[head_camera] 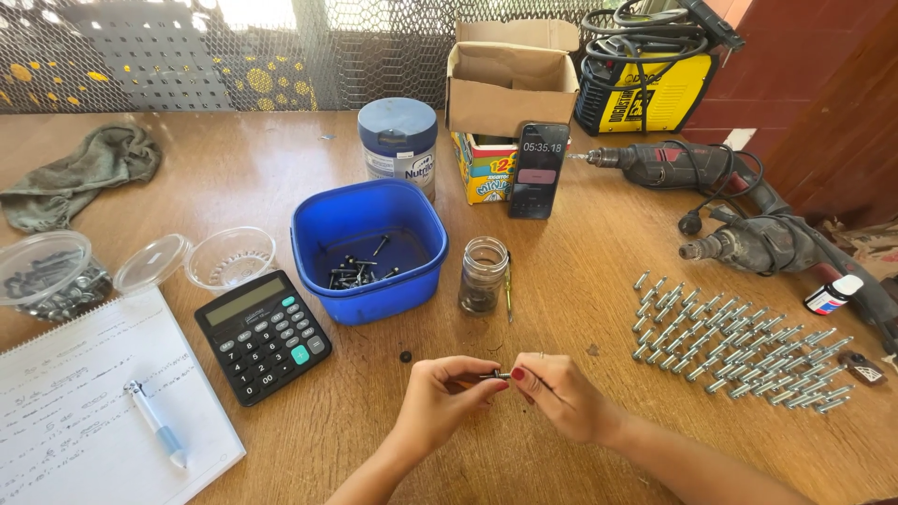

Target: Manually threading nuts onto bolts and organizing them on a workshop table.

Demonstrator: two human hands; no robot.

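My left hand (438,402) and my right hand (561,395) meet over the wooden table (599,271) near its front edge. Between their fingertips they pinch a small dark screw (500,376), each hand gripping one end. Just beyond the hands stands a small glass jar (483,274) with dark bits inside, and left of it a blue plastic tub (369,248) holding several dark screws. To the right of my right hand lie rows of silvery bolts (734,346).
A black calculator (263,335), a notepad (84,411) with a pen (157,423), and clear plastic bowls (229,257) sit left. A tin (398,142), cardboard box (510,79), phone (539,170), two power drills (748,234) and a yellow welding machine (645,84) stand behind.
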